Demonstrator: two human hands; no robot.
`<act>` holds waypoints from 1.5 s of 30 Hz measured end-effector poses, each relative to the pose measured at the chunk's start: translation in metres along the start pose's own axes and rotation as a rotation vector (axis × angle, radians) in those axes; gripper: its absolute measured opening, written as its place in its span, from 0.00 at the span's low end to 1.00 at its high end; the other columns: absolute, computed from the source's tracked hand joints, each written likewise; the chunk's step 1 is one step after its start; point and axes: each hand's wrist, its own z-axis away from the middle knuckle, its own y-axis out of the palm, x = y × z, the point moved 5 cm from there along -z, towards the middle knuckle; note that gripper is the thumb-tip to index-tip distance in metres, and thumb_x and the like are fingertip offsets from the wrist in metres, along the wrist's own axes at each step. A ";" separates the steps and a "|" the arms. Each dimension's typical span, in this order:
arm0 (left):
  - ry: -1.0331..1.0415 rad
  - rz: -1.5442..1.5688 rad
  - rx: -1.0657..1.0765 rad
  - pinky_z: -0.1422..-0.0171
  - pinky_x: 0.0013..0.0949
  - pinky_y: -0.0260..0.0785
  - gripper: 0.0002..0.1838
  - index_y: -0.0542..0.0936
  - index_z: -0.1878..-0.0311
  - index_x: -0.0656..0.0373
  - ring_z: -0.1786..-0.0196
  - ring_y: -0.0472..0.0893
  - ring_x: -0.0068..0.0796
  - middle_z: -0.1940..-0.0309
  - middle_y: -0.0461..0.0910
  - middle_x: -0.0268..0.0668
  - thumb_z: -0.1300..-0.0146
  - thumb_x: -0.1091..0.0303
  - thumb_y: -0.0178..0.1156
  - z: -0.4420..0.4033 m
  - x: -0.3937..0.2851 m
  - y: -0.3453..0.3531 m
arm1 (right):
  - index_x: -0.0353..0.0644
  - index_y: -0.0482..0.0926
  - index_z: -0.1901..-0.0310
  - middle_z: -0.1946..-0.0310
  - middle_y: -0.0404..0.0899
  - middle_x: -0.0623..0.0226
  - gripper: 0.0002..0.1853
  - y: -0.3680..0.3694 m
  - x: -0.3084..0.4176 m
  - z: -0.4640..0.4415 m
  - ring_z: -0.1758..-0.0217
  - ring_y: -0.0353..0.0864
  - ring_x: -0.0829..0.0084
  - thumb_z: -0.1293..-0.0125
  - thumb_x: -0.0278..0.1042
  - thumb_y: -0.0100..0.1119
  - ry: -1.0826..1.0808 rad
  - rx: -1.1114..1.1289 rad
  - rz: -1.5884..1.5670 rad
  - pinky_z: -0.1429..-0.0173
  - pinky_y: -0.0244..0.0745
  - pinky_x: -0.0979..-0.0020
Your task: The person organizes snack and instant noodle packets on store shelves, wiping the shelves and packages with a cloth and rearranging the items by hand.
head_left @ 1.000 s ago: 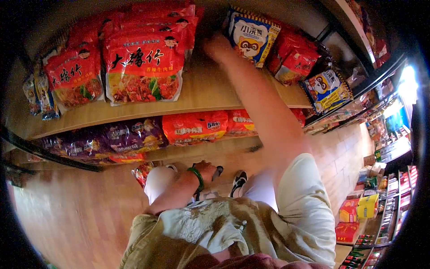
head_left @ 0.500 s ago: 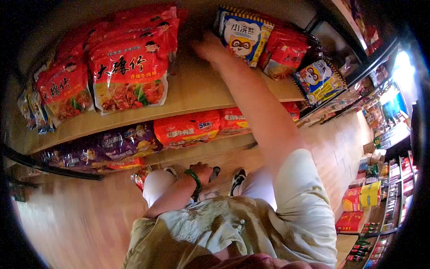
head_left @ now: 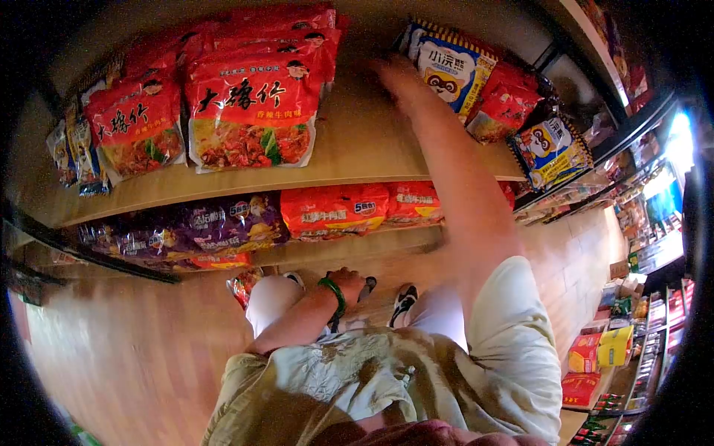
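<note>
In the head view, the blue-and-yellow packet (head_left: pixel 448 73) on the shelf (head_left: pixel 357 149) lies at roughly three o'clock from the fingers of the right hand (head_left: pixel 405 83), just beside them, its long axis apparently running one to seven. The left hand (head_left: pixel 346 282) is farther, low towards seven. Blur and shadow hide either hand's finger opening and any hold.

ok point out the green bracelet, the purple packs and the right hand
Green bracelet (head_left: pixel 341 295): head view, on the band
Purple packs (head_left: pixel 223 224): head view, on a wrapper's front
Right hand (head_left: pixel 401 80): head view, middle of the blurred hand
</note>
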 end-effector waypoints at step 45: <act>-0.123 -0.049 0.200 0.44 0.42 0.70 0.19 0.76 0.51 0.61 0.45 0.74 0.46 0.48 0.74 0.48 0.49 0.70 0.59 -0.011 -0.001 0.006 | 0.42 0.72 0.52 0.52 0.72 0.52 0.18 -0.089 -0.011 0.108 0.45 0.68 0.51 0.45 0.35 0.55 -0.442 -0.168 0.872 0.42 0.66 0.56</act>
